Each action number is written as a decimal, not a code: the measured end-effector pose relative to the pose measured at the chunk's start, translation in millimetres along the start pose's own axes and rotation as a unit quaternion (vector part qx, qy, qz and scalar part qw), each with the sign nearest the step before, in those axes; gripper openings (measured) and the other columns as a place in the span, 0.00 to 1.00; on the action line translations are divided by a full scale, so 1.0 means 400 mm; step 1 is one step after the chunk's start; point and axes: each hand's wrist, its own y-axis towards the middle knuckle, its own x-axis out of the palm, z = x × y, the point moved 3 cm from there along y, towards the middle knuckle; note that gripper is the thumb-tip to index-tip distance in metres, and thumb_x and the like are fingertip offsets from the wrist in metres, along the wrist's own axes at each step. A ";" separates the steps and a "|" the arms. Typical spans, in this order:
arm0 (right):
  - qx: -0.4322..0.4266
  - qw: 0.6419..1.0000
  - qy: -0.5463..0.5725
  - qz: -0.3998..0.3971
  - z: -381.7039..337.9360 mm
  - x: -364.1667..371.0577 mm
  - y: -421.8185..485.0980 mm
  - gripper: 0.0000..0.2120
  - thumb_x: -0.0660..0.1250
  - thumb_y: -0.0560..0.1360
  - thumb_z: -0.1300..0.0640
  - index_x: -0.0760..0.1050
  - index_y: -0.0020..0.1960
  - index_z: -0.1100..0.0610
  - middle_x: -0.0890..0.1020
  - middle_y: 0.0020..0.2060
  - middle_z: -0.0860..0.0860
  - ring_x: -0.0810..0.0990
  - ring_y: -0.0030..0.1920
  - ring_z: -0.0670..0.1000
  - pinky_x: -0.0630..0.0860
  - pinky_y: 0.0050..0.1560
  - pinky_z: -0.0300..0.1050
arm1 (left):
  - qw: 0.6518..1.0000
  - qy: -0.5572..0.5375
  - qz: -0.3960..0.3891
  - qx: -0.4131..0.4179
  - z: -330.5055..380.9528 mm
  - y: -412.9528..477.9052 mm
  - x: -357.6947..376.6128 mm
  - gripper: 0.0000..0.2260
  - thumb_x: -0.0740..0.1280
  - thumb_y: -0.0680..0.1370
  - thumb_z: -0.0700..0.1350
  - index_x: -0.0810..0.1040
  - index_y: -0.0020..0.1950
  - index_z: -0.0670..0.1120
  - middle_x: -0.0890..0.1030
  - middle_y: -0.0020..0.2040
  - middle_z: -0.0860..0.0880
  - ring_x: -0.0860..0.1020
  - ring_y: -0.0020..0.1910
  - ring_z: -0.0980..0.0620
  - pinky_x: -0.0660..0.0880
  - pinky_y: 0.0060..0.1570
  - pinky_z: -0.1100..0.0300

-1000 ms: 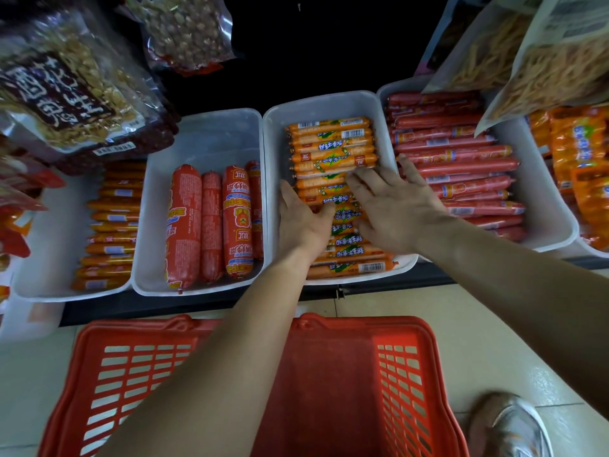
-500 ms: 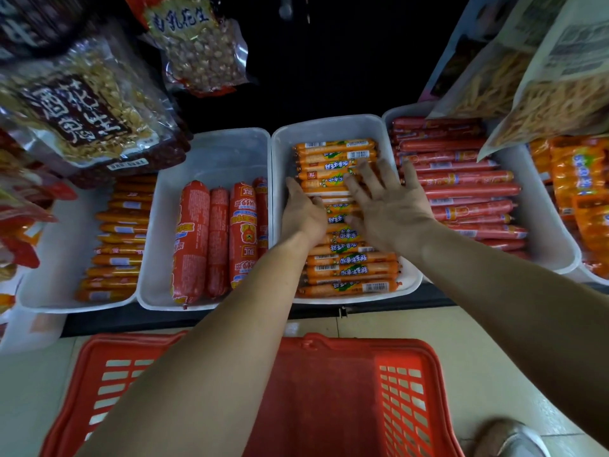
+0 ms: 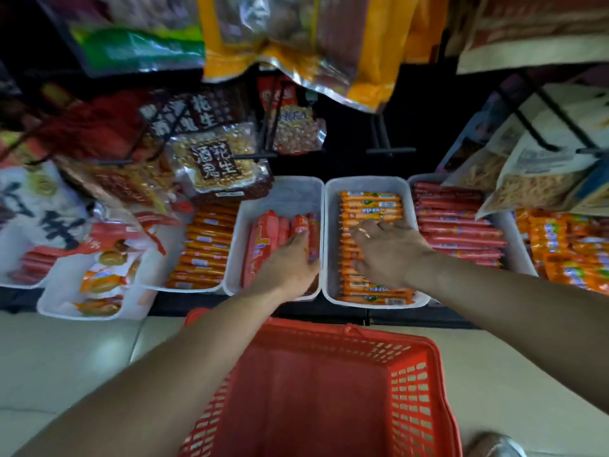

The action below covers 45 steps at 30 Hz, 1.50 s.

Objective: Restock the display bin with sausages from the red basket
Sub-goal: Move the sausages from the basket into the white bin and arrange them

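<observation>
The right hand lies palm down on the orange sausages in the display bin, fingers spread flat and holding nothing. The sausages' long axes run left to right, rows packed near to far, almost wall to wall. The left hand rests with fingers extended on the thick red sausages just left. The red basket stands near, under both forearms, with no sausages visible inside.

Left hand palm-down, fingers forward, right hand palm-down, fingers spread
</observation>
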 end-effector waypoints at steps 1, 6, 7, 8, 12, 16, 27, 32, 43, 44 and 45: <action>-0.016 1.000 -0.007 -0.004 -0.027 -0.021 -0.006 0.34 0.51 0.81 0.37 0.51 0.80 0.54 0.60 0.77 0.55 0.64 0.74 0.60 0.60 0.73 0.60 | 0.999 0.035 -0.006 0.007 -0.027 -0.022 -0.020 0.23 0.61 0.81 0.53 0.62 0.76 0.50 0.72 0.72 0.44 0.73 0.68 0.40 0.71 0.62 0.51; -0.075 0.996 -0.021 -0.044 -0.149 -0.043 0.030 0.35 0.52 0.81 0.37 0.49 0.81 0.53 0.59 0.78 0.54 0.64 0.74 0.59 0.67 0.68 0.56 | 0.978 0.196 -0.048 0.052 -0.174 -0.063 -0.078 0.29 0.60 0.81 0.54 0.55 0.80 0.51 0.59 0.80 0.49 0.65 0.74 0.44 0.69 0.67 0.50; -0.083 0.995 -0.022 -0.054 -0.168 -0.035 0.046 0.35 0.52 0.81 0.37 0.47 0.81 0.53 0.57 0.79 0.54 0.63 0.74 0.59 0.67 0.69 0.56 | 0.976 0.202 -0.055 0.060 -0.201 -0.060 -0.078 0.30 0.59 0.82 0.55 0.52 0.81 0.53 0.54 0.81 0.51 0.62 0.77 0.45 0.67 0.69 0.51; -0.089 0.994 -0.022 -0.061 -0.186 -0.025 0.066 0.36 0.53 0.81 0.37 0.47 0.81 0.53 0.56 0.79 0.53 0.62 0.75 0.60 0.67 0.69 0.56 | 0.975 0.205 -0.054 0.071 -0.226 -0.055 -0.073 0.30 0.59 0.82 0.55 0.52 0.81 0.55 0.51 0.82 0.52 0.61 0.77 0.46 0.66 0.70 0.52; -0.105 0.992 -0.012 -0.074 -0.242 0.030 0.149 0.37 0.54 0.80 0.37 0.45 0.81 0.53 0.53 0.80 0.51 0.58 0.77 0.57 0.63 0.72 0.55 | 0.983 0.155 -0.050 0.079 -0.301 -0.019 -0.018 0.26 0.59 0.81 0.57 0.58 0.79 0.62 0.47 0.82 0.55 0.65 0.75 0.47 0.68 0.70 0.49; -0.117 0.992 0.028 -0.048 -0.269 0.071 0.209 0.37 0.53 0.81 0.38 0.38 0.81 0.48 0.45 0.81 0.46 0.50 0.80 0.54 0.55 0.77 0.57 | 0.984 0.144 -0.030 0.097 -0.330 0.019 0.003 0.25 0.59 0.81 0.59 0.58 0.78 0.64 0.41 0.81 0.58 0.56 0.79 0.47 0.67 0.71 0.47; -0.118 0.991 0.055 0.003 -0.251 0.117 0.250 0.38 0.51 0.81 0.37 0.37 0.81 0.49 0.46 0.81 0.46 0.46 0.80 0.51 0.49 0.78 0.52 | 0.987 0.072 0.050 0.138 -0.359 0.014 0.010 0.23 0.57 0.80 0.62 0.63 0.75 0.66 0.45 0.80 0.64 0.76 0.65 0.52 0.77 0.57 0.50; -0.132 0.990 0.053 -0.013 -0.267 0.146 0.240 0.38 0.49 0.79 0.32 0.42 0.81 0.47 0.42 0.81 0.46 0.39 0.79 0.50 0.46 0.78 0.55 | 0.985 0.047 0.098 0.133 -0.366 0.003 0.000 0.21 0.62 0.79 0.59 0.68 0.72 0.66 0.53 0.80 0.64 0.80 0.59 0.56 0.78 0.52 0.56; -0.153 0.988 0.004 0.007 -0.280 0.143 0.233 0.32 0.43 0.78 0.29 0.51 0.78 0.40 0.46 0.81 0.46 0.41 0.80 0.55 0.49 0.77 0.60 | 0.988 -0.036 0.085 0.124 -0.383 0.006 -0.002 0.20 0.65 0.79 0.53 0.70 0.70 0.65 0.58 0.79 0.62 0.70 0.71 0.56 0.76 0.62 0.51; -0.155 0.988 -0.002 0.011 -0.277 0.143 0.235 0.31 0.43 0.78 0.30 0.51 0.78 0.40 0.46 0.81 0.45 0.42 0.80 0.55 0.49 0.77 0.60 | 0.988 -0.046 0.083 0.122 -0.386 0.008 -0.003 0.20 0.65 0.79 0.53 0.70 0.70 0.65 0.58 0.79 0.63 0.70 0.72 0.57 0.75 0.62 0.51; -0.155 0.988 -0.009 0.012 -0.274 0.140 0.238 0.31 0.43 0.78 0.30 0.51 0.78 0.39 0.46 0.81 0.45 0.43 0.80 0.55 0.50 0.77 0.60 | 0.988 -0.053 0.080 0.120 -0.389 0.009 -0.003 0.20 0.65 0.79 0.53 0.69 0.70 0.65 0.58 0.79 0.64 0.69 0.72 0.57 0.75 0.63 0.51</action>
